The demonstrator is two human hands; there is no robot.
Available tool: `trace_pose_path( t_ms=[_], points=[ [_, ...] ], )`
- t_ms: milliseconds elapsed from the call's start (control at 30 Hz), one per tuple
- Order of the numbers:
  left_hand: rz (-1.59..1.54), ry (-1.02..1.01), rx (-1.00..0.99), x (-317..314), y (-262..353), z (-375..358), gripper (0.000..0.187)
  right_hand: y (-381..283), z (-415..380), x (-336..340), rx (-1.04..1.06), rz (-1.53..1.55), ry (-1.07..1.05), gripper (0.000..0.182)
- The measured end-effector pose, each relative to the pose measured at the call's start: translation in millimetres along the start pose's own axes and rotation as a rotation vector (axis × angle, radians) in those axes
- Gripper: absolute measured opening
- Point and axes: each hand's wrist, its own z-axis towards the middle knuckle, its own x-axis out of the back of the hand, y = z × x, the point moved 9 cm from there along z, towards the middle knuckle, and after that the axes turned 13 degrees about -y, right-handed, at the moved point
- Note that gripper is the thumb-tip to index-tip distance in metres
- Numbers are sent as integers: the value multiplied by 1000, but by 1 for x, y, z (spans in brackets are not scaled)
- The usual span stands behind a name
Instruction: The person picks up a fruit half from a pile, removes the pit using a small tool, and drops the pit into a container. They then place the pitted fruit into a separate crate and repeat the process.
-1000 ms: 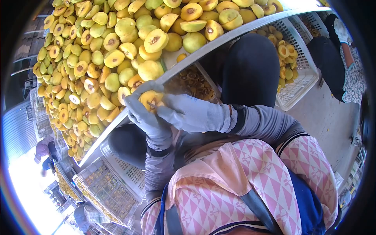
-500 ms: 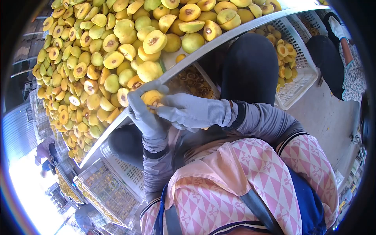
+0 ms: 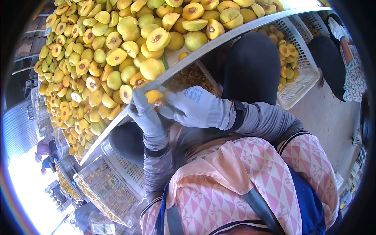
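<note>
Pale grey work gloves here, the left glove (image 3: 149, 117) smooth over the fingers, the right glove (image 3: 196, 107) showing off small blue printing across its back and a ribbed knit cuff (image 3: 222, 113)! Dark wrist bands (image 3: 239, 116) next, then wrinkled grey sleeves (image 3: 270, 120). And look at that top (image 3: 270, 164): pink and white triangles, dark-and-white striped trim, a plain peach panel (image 3: 211, 166), dark grey straps (image 3: 261, 207), a deep blue patch (image 3: 304, 196) at the side. Black trousers (image 3: 252, 66) below!

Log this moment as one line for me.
left hand: holds yellow fruit | right hand: at that fruit, grip hidden | ahead: table heaped with cut fruit
</note>
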Motion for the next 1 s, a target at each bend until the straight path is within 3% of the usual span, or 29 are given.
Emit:
trace_pose_path(
  t_ms=[100, 167, 267, 400, 433, 500, 633, 700, 733, 767, 833, 933, 967, 1000],
  points=[
    [243, -85, -111, -5, 5, -2, 59, 3, 5, -4, -30, 106, -73, 24],
    [150, -65, -46, -1, -3, -2, 61, 14, 8, -12, 28, 293, -62, 30],
    [-88, -5, 83, 1, -4, -3, 64, 13, 2, -25, -187, 976, -392, 40],
    [-270, 98, 184, 24, -14, -12, 67, 23, 0, -12, -155, 675, -300, 44],
    [-373, 129, 212, 32, -22, -16, 68, 21, 1, -5, -182, 449, -298, 43],
    [-229, 169, 154, 56, -6, -29, 67, 27, -1, -11, -217, 231, -237, 42],
    [-84, 449, 126, 125, 32, -80, 27, 30, -4, -20, -247, 28, -250, 37],
    [410, 425, 74, 171, 60, -108, 35, 30, -5, -21, -209, -20, -252, 36],
    [1104, 344, -42, 183, 83, -121, 29, 29, -5, -23, -192, -40, -253, 36],
    [1065, 406, -104, 215, 76, -140, 20, 27, -4, -25, -189, -55, -264, 33],
    [553, 590, 253, 315, 21, -183, 22, 24, -6, -26, -138, -113, -241, 32],
    [1209, 504, 335, 311, 29, -168, 25, 22, -7, -22, -161, -122, -250, 31],
    [1231, 480, 378, 309, 24, -155, 27, 22, -6, -21, -177, -80, -267, 31],
    [1074, 433, 278, 283, 28, -127, 29, 21, -6, -22, -192, -35, -291, 32]
  ],
)
